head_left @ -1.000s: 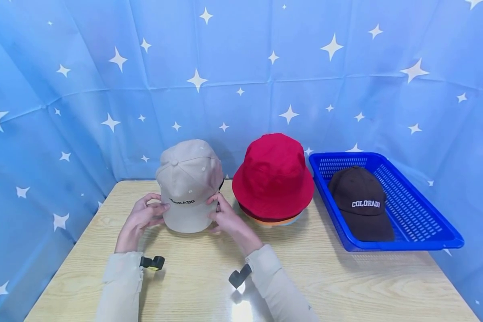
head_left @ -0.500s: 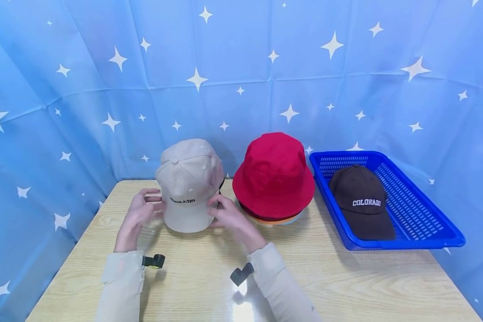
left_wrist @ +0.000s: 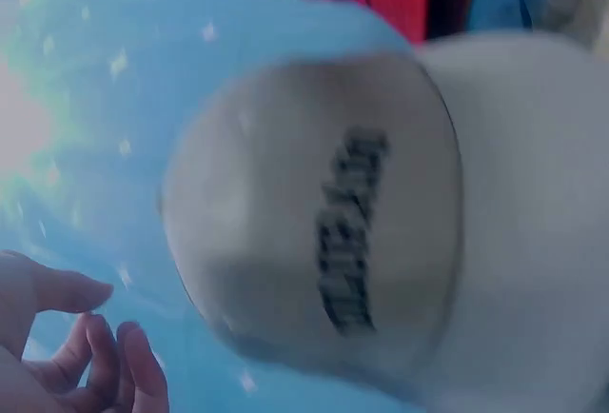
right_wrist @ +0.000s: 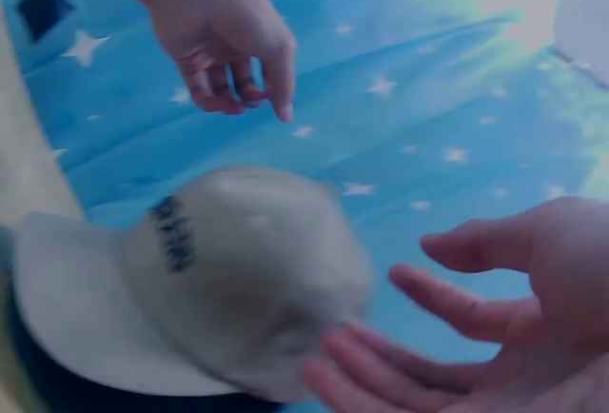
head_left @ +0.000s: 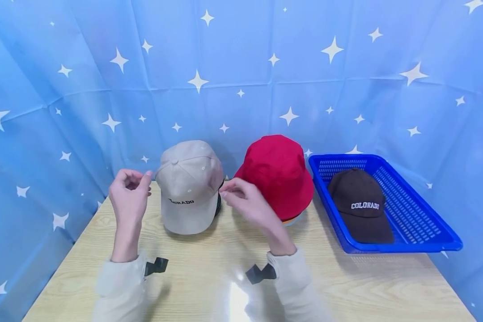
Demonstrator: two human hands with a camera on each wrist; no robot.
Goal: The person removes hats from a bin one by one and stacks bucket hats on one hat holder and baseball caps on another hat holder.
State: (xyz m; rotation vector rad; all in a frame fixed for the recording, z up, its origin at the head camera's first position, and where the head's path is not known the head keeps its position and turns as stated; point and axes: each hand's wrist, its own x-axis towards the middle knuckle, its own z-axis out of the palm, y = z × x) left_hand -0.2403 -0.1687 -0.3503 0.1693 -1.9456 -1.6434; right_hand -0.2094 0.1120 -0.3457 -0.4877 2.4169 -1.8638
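Observation:
A light beige baseball cap [head_left: 189, 179] with dark lettering sits at the back left of the table, on top of something black that shows under its right side. To its left my left hand [head_left: 129, 192] is raised, fingers loosely bent and holding nothing. My right hand [head_left: 251, 203] hovers off the cap's right side, in front of a red bucket hat [head_left: 277, 172]. In the right wrist view the fingers [right_wrist: 457, 313] of that hand are spread loosely, with nothing between them. Whether the fingertips graze the cap cannot be told.
A blue plastic basket [head_left: 420, 197] stands at the right with a dark brown "COLORADO" cap [head_left: 360, 201] inside. Orange and light blue brims show beneath the red hat. A starry blue curtain [head_left: 241, 53] hangs behind the wooden table [head_left: 201, 277].
Both hands have let go of the beige cap and risen away from it, the left to the left, the right to the right. The cap stays in place.

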